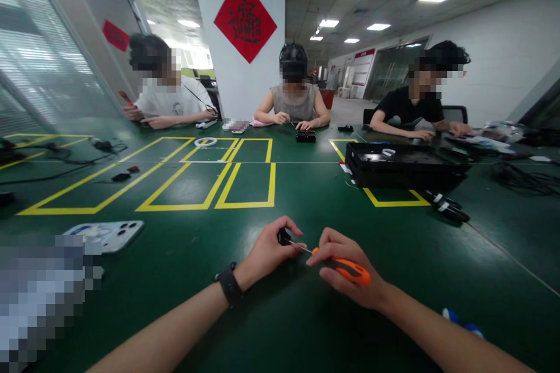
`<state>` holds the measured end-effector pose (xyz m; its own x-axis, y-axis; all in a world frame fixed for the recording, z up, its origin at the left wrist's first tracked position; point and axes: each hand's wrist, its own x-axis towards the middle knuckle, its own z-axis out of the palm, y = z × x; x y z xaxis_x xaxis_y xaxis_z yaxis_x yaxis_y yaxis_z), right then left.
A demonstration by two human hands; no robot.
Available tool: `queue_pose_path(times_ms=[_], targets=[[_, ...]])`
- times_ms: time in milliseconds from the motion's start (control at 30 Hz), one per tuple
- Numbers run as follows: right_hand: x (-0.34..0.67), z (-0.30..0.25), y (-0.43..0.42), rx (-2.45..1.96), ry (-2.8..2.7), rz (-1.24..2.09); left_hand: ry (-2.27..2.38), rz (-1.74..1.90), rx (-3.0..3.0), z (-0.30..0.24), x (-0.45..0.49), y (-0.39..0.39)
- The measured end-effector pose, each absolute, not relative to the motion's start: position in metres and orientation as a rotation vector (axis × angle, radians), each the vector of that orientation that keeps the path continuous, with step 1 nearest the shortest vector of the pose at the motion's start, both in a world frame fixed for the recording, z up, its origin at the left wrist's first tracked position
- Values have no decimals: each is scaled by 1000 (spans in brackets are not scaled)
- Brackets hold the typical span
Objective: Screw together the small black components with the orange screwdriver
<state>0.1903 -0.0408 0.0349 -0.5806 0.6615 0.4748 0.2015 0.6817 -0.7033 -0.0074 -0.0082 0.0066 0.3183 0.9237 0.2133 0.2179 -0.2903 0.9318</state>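
My left hand (pixel 268 250) pinches a small black part (pixel 284 237) just above the green table (pixel 306 198). In my right hand (pixel 345 271) I grip an orange-handled screwdriver (pixel 347 268). Its thin metal shaft points left and its tip meets the black part. Both hands are closed and sit close together near the table's front middle. On my left wrist is a black watch (pixel 228 284).
A white phone (pixel 107 234) lies at the front left, a black tray (pixel 405 164) at the right with black-and-white items (pixel 446 207) beside it. Yellow tape outlines (pixel 245 186) mark the table. Three people sit across the table; the middle one handles a small black box (pixel 305 136). Cables lie at both sides.
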Motion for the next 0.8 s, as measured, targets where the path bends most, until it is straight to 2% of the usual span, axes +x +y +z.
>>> queue_pose_path(times_ms=[167,433,567,800], targets=[[186,33,-45,-764,-2043,871,1114,968,1680,-1,-8,-8],[185,36,-47,-716,-2085,810,1207,1052,1857,-3,-9,-7],[185,35,-48,-804,-2015,884,1193,1058,1892,-1,-10,-8],[187,32,-48,-709,-2059,774,1062,1007,1804,2,-11,-6]])
